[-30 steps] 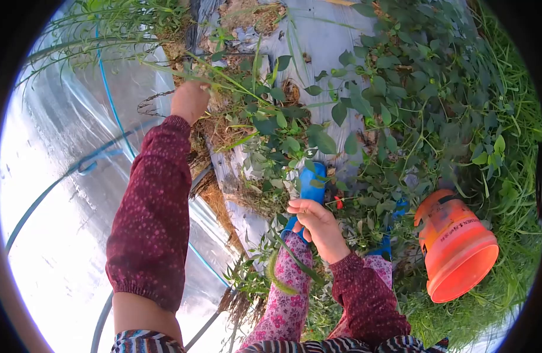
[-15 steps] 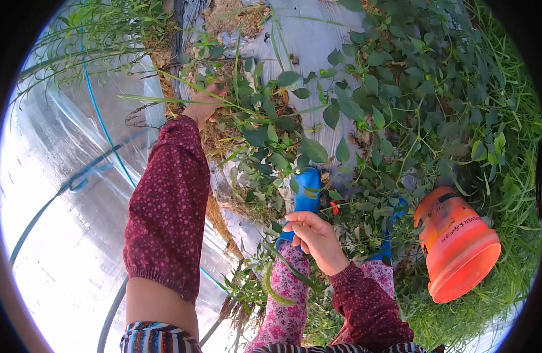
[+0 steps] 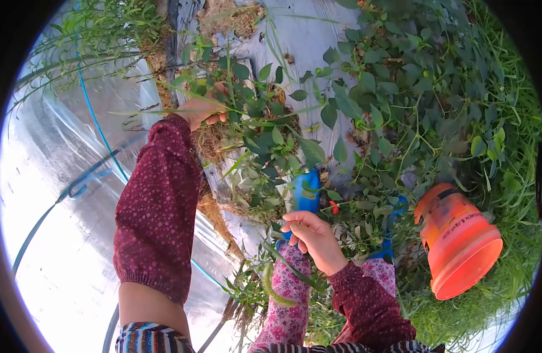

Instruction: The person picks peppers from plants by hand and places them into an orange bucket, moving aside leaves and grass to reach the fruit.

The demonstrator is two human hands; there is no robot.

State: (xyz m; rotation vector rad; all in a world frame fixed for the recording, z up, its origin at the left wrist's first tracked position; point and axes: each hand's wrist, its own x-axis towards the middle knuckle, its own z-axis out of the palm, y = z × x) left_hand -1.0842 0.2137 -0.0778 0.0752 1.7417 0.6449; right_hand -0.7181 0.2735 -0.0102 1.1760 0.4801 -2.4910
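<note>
My left hand (image 3: 204, 109) reaches into low green plants (image 3: 265, 126) at the edge of the plastic-covered bed. Its fingers are curled among thin stems and long grass blades; what lies between them is hidden. My right hand (image 3: 317, 240) hovers above my leg, fingers bent in and thumb close to the index finger. Whether it grips anything does not show. Just below it are a long narrow leaf (image 3: 291, 267) and a fuzzy green foxtail seed head (image 3: 269, 288). A small red pepper-like fruit (image 3: 334, 207) shows beyond the right hand.
An orange-red bucket (image 3: 462, 241) lies tipped over in the greenery at right. My blue shoes (image 3: 307, 191) stand between leafy plants (image 3: 394, 88). Grey plastic mulch (image 3: 309, 47) covers the soil. Clear sheeting (image 3: 65, 194) with a blue cord (image 3: 94, 112) hangs at left.
My left hand and forearm have shifted slightly left, and stems around that hand have moved a little. My right hand has stayed almost in place.
</note>
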